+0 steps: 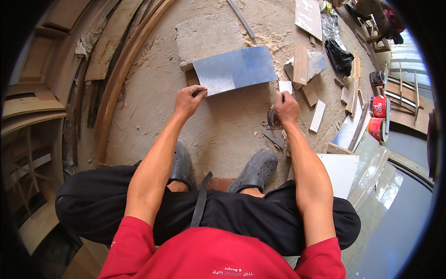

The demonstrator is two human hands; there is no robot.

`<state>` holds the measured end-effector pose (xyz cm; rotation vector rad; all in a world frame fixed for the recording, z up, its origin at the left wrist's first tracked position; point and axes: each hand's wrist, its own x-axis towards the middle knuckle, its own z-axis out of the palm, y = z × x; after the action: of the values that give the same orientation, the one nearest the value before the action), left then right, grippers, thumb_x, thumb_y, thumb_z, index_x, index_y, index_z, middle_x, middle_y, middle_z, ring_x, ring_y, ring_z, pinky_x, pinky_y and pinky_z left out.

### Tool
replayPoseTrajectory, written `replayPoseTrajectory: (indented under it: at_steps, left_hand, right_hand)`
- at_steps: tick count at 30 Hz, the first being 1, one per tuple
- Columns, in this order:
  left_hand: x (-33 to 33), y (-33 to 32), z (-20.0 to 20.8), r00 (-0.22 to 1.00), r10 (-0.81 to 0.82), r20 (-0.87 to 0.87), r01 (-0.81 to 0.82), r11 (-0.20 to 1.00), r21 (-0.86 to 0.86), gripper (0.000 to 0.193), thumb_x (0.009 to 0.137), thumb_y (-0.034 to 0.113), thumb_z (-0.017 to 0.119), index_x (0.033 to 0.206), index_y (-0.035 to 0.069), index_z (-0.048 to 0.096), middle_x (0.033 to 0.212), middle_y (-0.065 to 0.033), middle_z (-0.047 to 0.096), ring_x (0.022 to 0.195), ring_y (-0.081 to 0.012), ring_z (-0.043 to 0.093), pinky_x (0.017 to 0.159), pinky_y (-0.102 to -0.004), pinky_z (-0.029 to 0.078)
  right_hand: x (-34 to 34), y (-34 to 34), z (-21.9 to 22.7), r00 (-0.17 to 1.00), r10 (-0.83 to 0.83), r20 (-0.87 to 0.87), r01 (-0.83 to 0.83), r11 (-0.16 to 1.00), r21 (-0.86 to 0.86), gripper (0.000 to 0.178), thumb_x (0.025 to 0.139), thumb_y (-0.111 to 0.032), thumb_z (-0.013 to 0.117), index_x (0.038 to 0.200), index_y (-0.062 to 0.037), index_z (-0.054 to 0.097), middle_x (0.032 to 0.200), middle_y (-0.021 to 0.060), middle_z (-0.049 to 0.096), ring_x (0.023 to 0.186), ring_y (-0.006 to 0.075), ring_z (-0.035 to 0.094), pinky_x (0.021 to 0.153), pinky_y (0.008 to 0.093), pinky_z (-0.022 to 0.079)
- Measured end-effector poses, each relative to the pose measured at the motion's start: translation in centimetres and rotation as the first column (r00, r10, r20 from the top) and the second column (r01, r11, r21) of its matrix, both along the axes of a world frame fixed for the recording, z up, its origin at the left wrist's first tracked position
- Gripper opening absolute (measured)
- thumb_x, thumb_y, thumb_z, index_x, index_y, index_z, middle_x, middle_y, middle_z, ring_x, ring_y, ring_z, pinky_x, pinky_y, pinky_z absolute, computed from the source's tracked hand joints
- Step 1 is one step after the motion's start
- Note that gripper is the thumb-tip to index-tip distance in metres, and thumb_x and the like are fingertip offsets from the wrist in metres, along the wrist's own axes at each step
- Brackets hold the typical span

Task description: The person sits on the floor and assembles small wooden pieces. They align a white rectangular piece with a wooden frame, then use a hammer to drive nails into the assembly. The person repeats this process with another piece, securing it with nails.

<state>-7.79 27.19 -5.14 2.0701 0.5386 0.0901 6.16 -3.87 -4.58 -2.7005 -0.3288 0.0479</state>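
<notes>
A blue-grey rectangular panel (pixel 254 67) lies ahead of me, slightly tilted, with a paler reflection across its left half. My left hand (pixel 189 101) is closed, with thumb and forefinger pinched at the panel's near left corner. Close to the near right corner, my right hand (pixel 287 109) is also closed, its fingers curled together. What it holds, if anything, is hidden. Just beyond its fingertips is a small white piece (pixel 285 86); I cannot tell whether they touch. A brown wood block (pixel 191 76) shows at the panel's left edge.
Curved-looking long boards (pixel 125 69) line the left side. Wood offcuts (pixel 300 65), a white strip (pixel 318 116) and a black plastic bag (pixel 339 56) lie right. Red cans (pixel 378 107) stand farther right, near glass sheets (pixel 371 181). A metal bar (pixel 241 19) lies beyond the panel.
</notes>
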Motion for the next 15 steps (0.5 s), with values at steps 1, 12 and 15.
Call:
replayPoseTrajectory:
  at_steps: [1,12,15]
  left_hand:
    - [0.1,0.0,0.0,1.000,0.004,-0.003,-0.004,1.000,-0.015,0.017,0.086,0.019,0.072,0.098,0.006,0.074,0.088,-0.0045,0.074,0.078,-0.0095,0.067,0.071,-0.0263,0.051]
    - [0.1,0.1,-0.1,1.000,0.010,-0.005,-0.010,1.000,-0.008,0.019,0.086,0.022,0.072,0.099,0.007,0.075,0.087,-0.0048,0.075,0.077,-0.0101,0.067,0.069,-0.0264,0.051]
    - [0.1,0.1,0.1,1.000,0.022,-0.021,-0.022,1.000,-0.015,0.020,0.086,0.022,0.072,0.099,0.008,0.075,0.088,-0.0053,0.075,0.078,-0.0106,0.068,0.070,-0.0267,0.051]
  right_hand:
    - [0.3,-1.9,-0.7,0.996,-0.079,-0.048,0.076,0.996,-0.048,0.030,0.092,-0.035,0.055,0.087,-0.0065,0.063,0.085,0.0177,0.068,0.083,0.0345,0.067,0.071,0.0479,0.053]
    - [-0.6,-6.5,-2.4,0.830,-0.328,-0.452,0.124,0.897,-0.424,0.050,0.082,-0.033,0.057,0.121,-0.0032,0.050,0.123,0.0231,0.059,0.114,0.0409,0.057,0.097,0.0508,0.043]
    - [-1.5,-5.7,-1.3,0.849,-0.254,-0.463,0.050,0.912,-0.408,0.050,0.079,-0.031,0.058,0.117,0.0003,0.049,0.118,0.0276,0.060,0.111,0.0427,0.057,0.095,0.0493,0.044]
